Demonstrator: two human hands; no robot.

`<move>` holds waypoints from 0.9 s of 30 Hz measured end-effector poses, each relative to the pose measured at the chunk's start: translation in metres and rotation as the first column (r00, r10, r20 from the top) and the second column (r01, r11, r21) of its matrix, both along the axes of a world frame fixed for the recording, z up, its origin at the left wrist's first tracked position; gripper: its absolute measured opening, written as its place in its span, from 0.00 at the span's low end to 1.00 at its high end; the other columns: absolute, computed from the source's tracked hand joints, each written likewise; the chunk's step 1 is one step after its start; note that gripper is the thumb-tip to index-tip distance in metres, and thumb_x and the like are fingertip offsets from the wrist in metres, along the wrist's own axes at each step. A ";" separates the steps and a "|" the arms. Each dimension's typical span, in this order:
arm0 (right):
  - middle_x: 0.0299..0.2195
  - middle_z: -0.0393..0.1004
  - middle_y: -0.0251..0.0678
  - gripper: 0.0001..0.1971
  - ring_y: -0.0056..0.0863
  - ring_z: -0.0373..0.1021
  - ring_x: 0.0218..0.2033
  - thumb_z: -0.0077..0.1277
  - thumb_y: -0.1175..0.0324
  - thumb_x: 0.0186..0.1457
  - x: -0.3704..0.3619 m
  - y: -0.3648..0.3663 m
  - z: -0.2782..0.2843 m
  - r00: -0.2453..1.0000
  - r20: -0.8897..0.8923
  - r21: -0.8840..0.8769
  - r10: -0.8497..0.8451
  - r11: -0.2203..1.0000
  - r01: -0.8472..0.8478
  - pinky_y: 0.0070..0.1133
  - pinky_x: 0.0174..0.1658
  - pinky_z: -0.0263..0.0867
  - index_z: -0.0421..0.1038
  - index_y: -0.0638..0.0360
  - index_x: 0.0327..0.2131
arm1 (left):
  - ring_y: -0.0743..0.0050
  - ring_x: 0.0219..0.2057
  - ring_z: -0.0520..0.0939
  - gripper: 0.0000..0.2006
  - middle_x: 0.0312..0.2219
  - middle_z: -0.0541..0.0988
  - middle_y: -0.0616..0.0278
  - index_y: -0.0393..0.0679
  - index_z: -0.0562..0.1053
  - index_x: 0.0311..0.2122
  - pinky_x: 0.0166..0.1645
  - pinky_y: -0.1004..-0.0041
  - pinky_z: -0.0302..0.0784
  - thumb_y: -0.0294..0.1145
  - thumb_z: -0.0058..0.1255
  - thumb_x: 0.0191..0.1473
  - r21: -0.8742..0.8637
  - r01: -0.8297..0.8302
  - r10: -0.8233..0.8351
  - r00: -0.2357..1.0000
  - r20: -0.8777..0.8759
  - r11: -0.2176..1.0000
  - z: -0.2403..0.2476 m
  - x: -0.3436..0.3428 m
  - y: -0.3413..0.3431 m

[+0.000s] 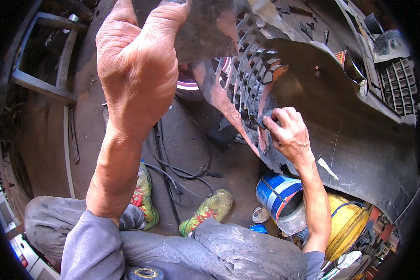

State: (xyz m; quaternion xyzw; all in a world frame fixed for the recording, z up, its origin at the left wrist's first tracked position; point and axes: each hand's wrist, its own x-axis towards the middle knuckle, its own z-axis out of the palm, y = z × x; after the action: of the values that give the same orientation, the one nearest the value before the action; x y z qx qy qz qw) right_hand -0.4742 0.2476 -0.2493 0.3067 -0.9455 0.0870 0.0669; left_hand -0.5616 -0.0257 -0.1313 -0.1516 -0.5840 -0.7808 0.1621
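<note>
A large dark bumper-like panel (322, 107) with a lattice grille (252, 70) slants across the right half of the view. Pinkish filler-like patches (228, 103) show along its worn edges. My right hand (291, 135) is closed on a small dark grey pad (264, 120), like folded sandpaper, and presses it against the strip beside the grille. My left hand (137, 65) is raised at the upper left, its thumb over the panel's dark upper part. The top of the picture cuts off its fingertips, so its grip is hidden.
Below the panel lie a blue and white bucket (277, 193) and a yellow container (347, 224). Black cables (186, 175) curl on the floor near my shoes (214, 207). A pink-rimmed round container (189, 84) is behind the panel. A metal frame (42, 79) stands at left.
</note>
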 end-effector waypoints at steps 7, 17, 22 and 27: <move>0.33 0.72 0.35 0.16 0.36 0.71 0.36 0.59 0.79 0.39 0.018 0.007 0.019 0.986 -0.029 -0.243 -0.164 0.958 0.152 0.29 0.39 0.69 0.78 0.55 0.36 | 0.71 0.43 0.81 0.15 0.43 0.81 0.57 0.34 0.71 0.53 0.51 0.71 0.75 0.27 0.49 0.62 -0.042 -0.001 0.003 0.999 0.036 0.999 -0.003 0.001 -0.004; 0.36 0.77 0.44 0.18 0.39 0.75 0.35 0.61 0.83 0.45 0.037 -0.015 0.090 0.880 -0.300 -0.584 -0.368 0.800 0.136 0.28 0.41 0.72 0.76 0.62 0.43 | 0.77 0.45 0.77 0.17 0.45 0.80 0.60 0.36 0.68 0.57 0.53 0.72 0.72 0.28 0.47 0.64 0.068 0.325 -0.329 0.885 0.330 0.943 -0.013 0.052 0.046; 0.38 0.78 0.47 0.18 0.40 0.76 0.38 0.63 0.81 0.46 0.053 -0.026 0.095 0.855 -0.061 -0.762 -0.515 0.577 0.293 0.27 0.41 0.72 0.76 0.62 0.44 | 0.75 0.42 0.80 0.16 0.43 0.80 0.58 0.35 0.69 0.55 0.50 0.70 0.77 0.28 0.47 0.64 0.342 0.338 -0.471 0.750 0.464 0.877 -0.016 0.061 0.056; 0.36 0.78 0.47 0.19 0.43 0.77 0.35 0.63 0.83 0.43 0.065 -0.030 0.087 0.800 -0.364 -0.648 -0.477 0.747 0.151 0.30 0.40 0.75 0.77 0.63 0.42 | 0.68 0.39 0.84 0.15 0.41 0.80 0.57 0.37 0.70 0.52 0.44 0.65 0.83 0.28 0.51 0.61 0.485 0.184 -0.464 0.690 0.556 0.855 -0.018 0.074 0.075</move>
State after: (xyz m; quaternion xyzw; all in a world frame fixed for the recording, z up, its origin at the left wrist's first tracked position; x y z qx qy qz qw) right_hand -0.4096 0.2173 -0.1627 0.1116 -0.8570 0.2782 0.4193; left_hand -0.4874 0.0495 -0.1498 0.0642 -0.3974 -0.8996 -0.1694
